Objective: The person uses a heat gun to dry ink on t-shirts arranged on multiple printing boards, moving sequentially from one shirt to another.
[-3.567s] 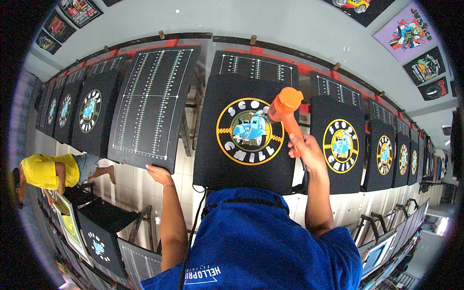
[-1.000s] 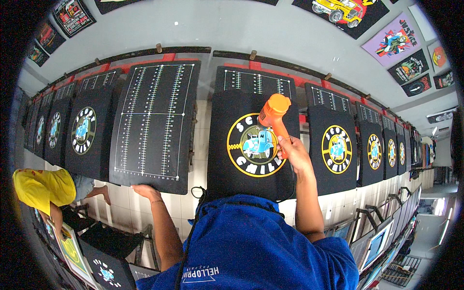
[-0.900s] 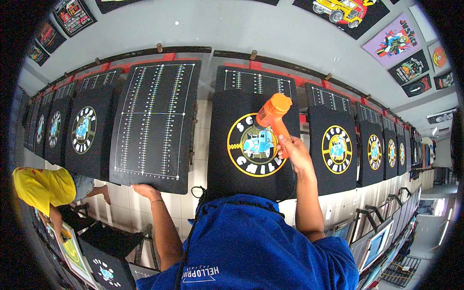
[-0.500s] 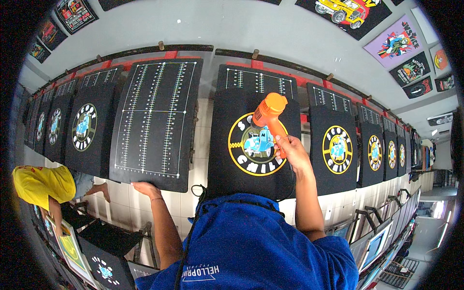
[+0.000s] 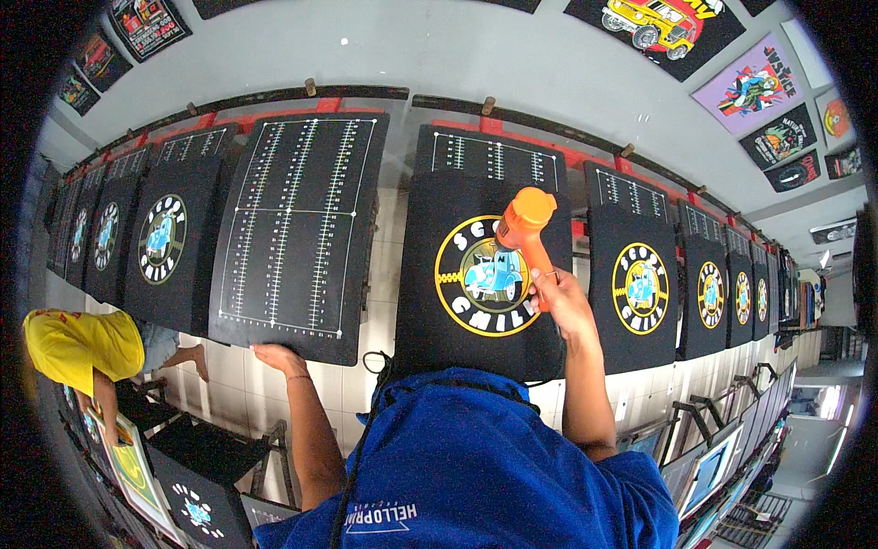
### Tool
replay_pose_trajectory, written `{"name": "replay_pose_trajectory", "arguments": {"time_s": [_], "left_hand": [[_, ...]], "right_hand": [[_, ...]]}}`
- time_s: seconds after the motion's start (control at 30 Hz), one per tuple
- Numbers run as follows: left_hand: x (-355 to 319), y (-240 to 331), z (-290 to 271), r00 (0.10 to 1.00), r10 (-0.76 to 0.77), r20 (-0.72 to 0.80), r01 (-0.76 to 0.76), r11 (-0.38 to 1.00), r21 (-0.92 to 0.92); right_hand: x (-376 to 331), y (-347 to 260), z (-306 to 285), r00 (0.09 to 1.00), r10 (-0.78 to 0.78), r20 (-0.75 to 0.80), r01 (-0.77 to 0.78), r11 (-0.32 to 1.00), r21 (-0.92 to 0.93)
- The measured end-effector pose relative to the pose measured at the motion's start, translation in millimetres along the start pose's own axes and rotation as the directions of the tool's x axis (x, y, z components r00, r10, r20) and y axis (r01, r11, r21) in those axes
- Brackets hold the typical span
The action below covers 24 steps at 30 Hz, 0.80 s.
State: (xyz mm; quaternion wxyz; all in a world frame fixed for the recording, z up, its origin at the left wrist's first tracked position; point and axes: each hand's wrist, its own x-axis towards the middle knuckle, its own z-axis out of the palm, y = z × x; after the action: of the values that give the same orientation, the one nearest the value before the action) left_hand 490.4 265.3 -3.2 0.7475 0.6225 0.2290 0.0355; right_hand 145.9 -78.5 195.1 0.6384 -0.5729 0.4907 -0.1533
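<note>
My right hand (image 5: 564, 306) is closed round the handle of an orange hair dryer (image 5: 530, 212). The dryer is held above a black T-shirt (image 5: 471, 197) on a printing board, its barrel tilted over the upper right of a round scooter print (image 5: 482, 285) in yellow, white and light blue. My left hand (image 5: 278, 359) rests at the near edge of a bare black board (image 5: 293, 183) marked with white ruler lines. Its fingers look stretched out, and their tips are partly hidden by the board edge.
More boards with printed black shirts (image 5: 631, 284) run in rows to both sides. A red and black rail (image 5: 366, 92) passes behind them. At the lower left, a person in a yellow shirt (image 5: 82, 343) bends over a framed screen (image 5: 137, 467). Another screen (image 5: 711, 465) stands lower right.
The hair dryer and my right hand have shifted a little to the right and nearer to me, and the dryer's barrel has turned. My left hand stays at the bare board's edge.
</note>
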Motion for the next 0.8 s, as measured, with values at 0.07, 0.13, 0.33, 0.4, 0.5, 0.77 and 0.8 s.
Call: {"name": "replay_pose_trajectory", "arguments": {"time_s": [0.07,0.13,0.33,0.4,0.5,0.77,0.8], "left_hand": [[-2.3,2.9,0.6,1.0,-0.02,0.006,0.02,1.0,-0.009],[-9.5,9.6,5.7,1.0,-0.03,-0.009,0.03,1.0,0.004],[2.4,2.1,-2.4,0.999,-0.037,-0.026,0.039,0.996,0.085],[3.8,-0.4,-3.8,0.999,-0.033,-0.01,0.034,0.997,0.066],[2.4,-0.9,-0.9,0.999,-0.031,-0.02,0.032,0.999,0.021],[5.9,-6.9,-3.9,0.999,0.015,-0.031,-0.014,0.999,0.035],[6.2,-7.3,-4.3,0.999,0.015,-0.04,-0.014,0.999,0.045]], "right_hand": [[-3.9,-5.0,-5.3,0.998,0.056,0.014,-0.056,0.998,0.04],[-6.3,-6.4,-6.5,0.997,0.082,-0.001,-0.082,0.995,0.056],[-4.7,-0.2,-8.0,0.998,0.049,0.031,-0.052,0.996,0.079],[-8.9,-0.3,-2.8,0.999,0.034,0.031,-0.035,0.999,0.033],[-10.8,-2.2,-4.9,0.997,0.066,0.042,-0.068,0.997,0.044],[-5.6,0.8,2.3,0.993,0.028,0.118,-0.031,0.999,0.019],[-4.7,1.9,7.1,0.994,0.03,0.108,-0.031,1.0,0.003]]}}
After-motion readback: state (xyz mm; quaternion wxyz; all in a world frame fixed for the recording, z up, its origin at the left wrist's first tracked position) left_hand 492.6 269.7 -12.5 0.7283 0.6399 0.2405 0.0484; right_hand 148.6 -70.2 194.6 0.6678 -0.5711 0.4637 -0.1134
